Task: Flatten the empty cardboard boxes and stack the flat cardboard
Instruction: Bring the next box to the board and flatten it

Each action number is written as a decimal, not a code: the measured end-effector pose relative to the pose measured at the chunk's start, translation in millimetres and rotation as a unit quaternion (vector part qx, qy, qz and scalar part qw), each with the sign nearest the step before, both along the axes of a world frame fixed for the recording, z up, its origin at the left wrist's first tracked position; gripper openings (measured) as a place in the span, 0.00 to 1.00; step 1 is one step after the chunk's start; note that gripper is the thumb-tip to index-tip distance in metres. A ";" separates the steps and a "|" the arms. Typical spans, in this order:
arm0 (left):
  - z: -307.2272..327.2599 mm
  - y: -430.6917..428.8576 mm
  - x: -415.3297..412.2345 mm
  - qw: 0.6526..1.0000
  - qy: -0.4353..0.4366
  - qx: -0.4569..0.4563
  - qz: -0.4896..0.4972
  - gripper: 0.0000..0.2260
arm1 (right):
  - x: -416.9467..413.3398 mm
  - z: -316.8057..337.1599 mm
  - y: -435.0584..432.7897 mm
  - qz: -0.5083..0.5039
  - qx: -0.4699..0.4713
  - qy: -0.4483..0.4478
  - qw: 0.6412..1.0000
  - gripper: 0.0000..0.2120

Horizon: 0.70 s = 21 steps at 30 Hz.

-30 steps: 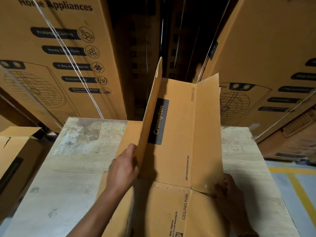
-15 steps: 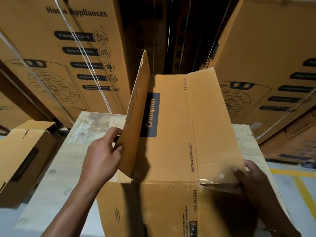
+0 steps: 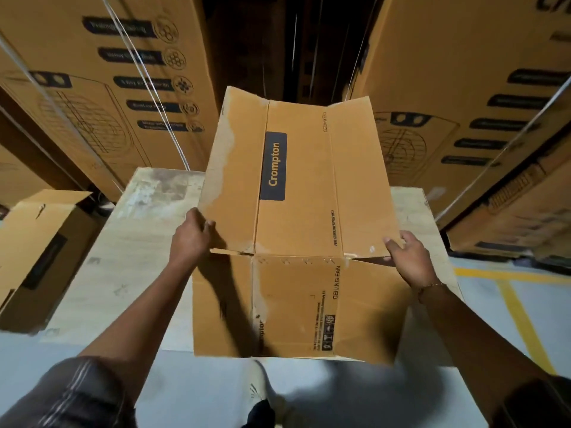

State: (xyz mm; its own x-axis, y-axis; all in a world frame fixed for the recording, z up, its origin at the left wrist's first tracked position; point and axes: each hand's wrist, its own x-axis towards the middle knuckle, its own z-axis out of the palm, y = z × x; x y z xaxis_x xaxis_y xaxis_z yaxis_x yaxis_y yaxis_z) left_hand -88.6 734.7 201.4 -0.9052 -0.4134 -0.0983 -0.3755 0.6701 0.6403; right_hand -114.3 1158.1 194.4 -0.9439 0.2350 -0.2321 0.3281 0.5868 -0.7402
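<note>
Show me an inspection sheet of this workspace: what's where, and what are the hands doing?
Surface: pale, scuffed table.
Job's things: Crompton box, panels spread open, overhanging the table's near edge.
Clutter: open carton left of the table.
Grippers: left hand grips the box's left flap; right hand grips its right edge.
Cables: nothing seen; only white straps across a carton.
Surroundings: tall cartons stacked behind; yellow lines on the floor.
</note>
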 end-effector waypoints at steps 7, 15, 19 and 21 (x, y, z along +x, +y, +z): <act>-49.0 -23.9 58.2 0.963 -0.041 0.228 0.138 0.44 | 33.4 -31.7 26.3 -0.116 -0.432 -0.036 0.893 0.31; -105.1 6.4 145.7 0.905 -0.167 0.375 0.115 0.33 | 133.9 -104.3 11.3 -0.137 -0.247 -0.200 0.938 0.45; -103.7 20.4 156.8 0.948 -0.093 0.229 0.200 0.45 | 157.6 -82.5 -12.3 -0.133 -0.147 -0.131 0.971 0.31; -95.2 17.9 156.4 0.962 -0.088 0.155 0.208 0.44 | 165.4 -71.9 -23.1 -0.143 -0.140 -0.103 0.974 0.25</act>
